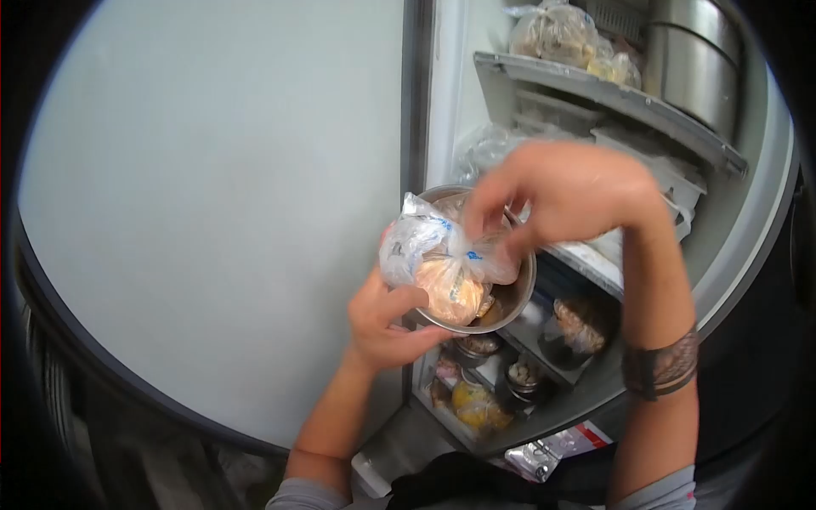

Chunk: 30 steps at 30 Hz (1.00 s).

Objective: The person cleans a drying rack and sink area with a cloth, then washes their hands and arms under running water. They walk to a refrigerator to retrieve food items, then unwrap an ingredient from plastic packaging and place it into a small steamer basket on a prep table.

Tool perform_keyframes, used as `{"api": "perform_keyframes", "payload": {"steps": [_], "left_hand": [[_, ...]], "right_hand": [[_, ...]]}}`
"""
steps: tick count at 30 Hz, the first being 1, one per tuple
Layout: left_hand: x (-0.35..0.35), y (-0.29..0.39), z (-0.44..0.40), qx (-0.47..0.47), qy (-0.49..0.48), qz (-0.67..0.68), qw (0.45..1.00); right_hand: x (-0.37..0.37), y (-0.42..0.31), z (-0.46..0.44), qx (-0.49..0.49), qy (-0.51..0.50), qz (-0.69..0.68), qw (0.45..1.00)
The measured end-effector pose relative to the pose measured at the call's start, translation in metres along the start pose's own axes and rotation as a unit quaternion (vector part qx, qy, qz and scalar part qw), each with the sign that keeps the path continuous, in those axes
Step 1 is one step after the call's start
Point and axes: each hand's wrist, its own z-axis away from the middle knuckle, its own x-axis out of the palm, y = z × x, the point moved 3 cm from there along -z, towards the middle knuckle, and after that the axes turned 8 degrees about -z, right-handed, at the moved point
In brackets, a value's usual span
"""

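Observation:
A round metal bowl (523,293) is held in front of the open refrigerator. My left hand (382,316) grips its near left side, with the thumb over the rim against a clear plastic bag (450,289). This bag has blue print, is gathered at the top and contains something pale orange. My right hand (561,200) reaches over the bowl from the right, slightly blurred, its fingers curled and pinching the gathered plastic. More plastic-wrapped contents lie under the bag, mostly hidden. A dark band (663,365) circles my right forearm.
The large refrigerator door (221,195) stands open at left. Upper shelves (612,93) hold bagged food (557,34), a steel pot (693,64) and plastic containers (557,110). Lower down are small metal containers (523,378), a yellow bagged item (480,406) and a filled bag (578,325).

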Motion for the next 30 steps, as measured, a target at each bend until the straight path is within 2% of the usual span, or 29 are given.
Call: {"api": "perform_keyframes", "payload": {"steps": [1, 2, 4, 5, 7, 8, 11, 13, 15, 16, 17, 19, 20, 21, 23, 26, 27, 28, 29, 30], "left_hand": [[-0.001, -0.002, 0.007, -0.004, -0.006, 0.016, 1.0], [-0.001, -0.003, 0.014, -0.007, -0.018, 0.033, 0.999], [-0.001, -0.007, 0.031, -0.023, -0.042, 0.057, 0.997], [-0.002, -0.01, 0.04, -0.037, -0.048, 0.076, 0.995], [-0.002, -0.015, 0.057, -0.063, -0.062, 0.109, 0.99], [-0.001, -0.017, 0.066, -0.079, -0.068, 0.135, 0.985], [0.011, -0.026, 0.093, -0.091, -0.101, 0.179, 0.974], [0.02, -0.024, 0.109, -0.12, -0.126, 0.184, 0.967], [0.027, -0.021, 0.127, -0.068, -0.16, 0.124, 0.977], [0.029, -0.021, 0.142, -0.15, -0.219, 0.115, 0.957], [0.034, -0.02, 0.145, -0.155, -0.221, 0.121, 0.955], [0.042, -0.015, 0.141, -0.089, -0.148, 0.177, 0.969], [0.044, -0.014, 0.143, -0.089, -0.164, 0.186, 0.965], [0.047, -0.014, 0.144, -0.093, -0.167, 0.191, 0.963], [0.051, -0.01, 0.146, -0.068, -0.134, 0.167, 0.974], [0.054, -0.016, 0.155, -0.086, -0.134, 0.151, 0.976], [0.056, -0.016, 0.156, -0.093, -0.131, 0.139, 0.977], [0.058, -0.015, 0.155, -0.093, -0.13, 0.14, 0.977], [0.06, -0.011, 0.151, -0.088, -0.114, 0.139, 0.98], [0.057, -0.008, 0.15, -0.081, -0.095, 0.138, 0.982]], "right_hand": [[0.02, 0.0, -0.001, 0.019, -0.062, 0.032, 0.997], [0.037, 0.006, -0.002, 0.025, -0.059, 0.016, 0.998], [0.071, 0.023, -0.009, -0.021, 0.036, 0.072, 0.997], [0.093, 0.032, -0.008, -0.013, 0.031, 0.061, 0.998], [0.134, 0.034, 0.003, -0.185, 0.135, 0.104, 0.968], [0.156, 0.04, 0.003, -0.136, 0.069, 0.133, 0.979], [0.194, 0.048, 0.009, -0.091, 0.058, 0.161, 0.981], [0.203, 0.056, 0.015, -0.096, 0.069, 0.138, 0.983], [0.208, 0.069, 0.019, -0.008, 0.011, 0.084, 0.996], [0.206, 0.075, 0.024, -0.018, 0.062, 0.064, 0.996], [0.204, 0.077, 0.026, -0.012, 0.057, 0.06, 0.996], [0.19, 0.079, 0.031, 0.036, 0.108, 0.001, 0.993], [0.186, 0.083, 0.035, 0.006, 0.158, -0.034, 0.987], [0.183, 0.086, 0.038, 0.013, 0.156, -0.037, 0.987], [0.168, 0.085, 0.047, -0.003, 0.29, -0.06, 0.955], [0.157, 0.096, 0.065, 0.077, 0.361, -0.226, 0.901], [0.161, 0.095, 0.065, 0.078, 0.361, -0.224, 0.902], [0.173, 0.101, 0.064, 0.144, 0.394, -0.375, 0.827], [0.19, 0.108, 0.065, 0.204, 0.414, -0.515, 0.723], [0.212, 0.107, 0.065, 0.233, 0.338, -0.543, 0.733]]}}
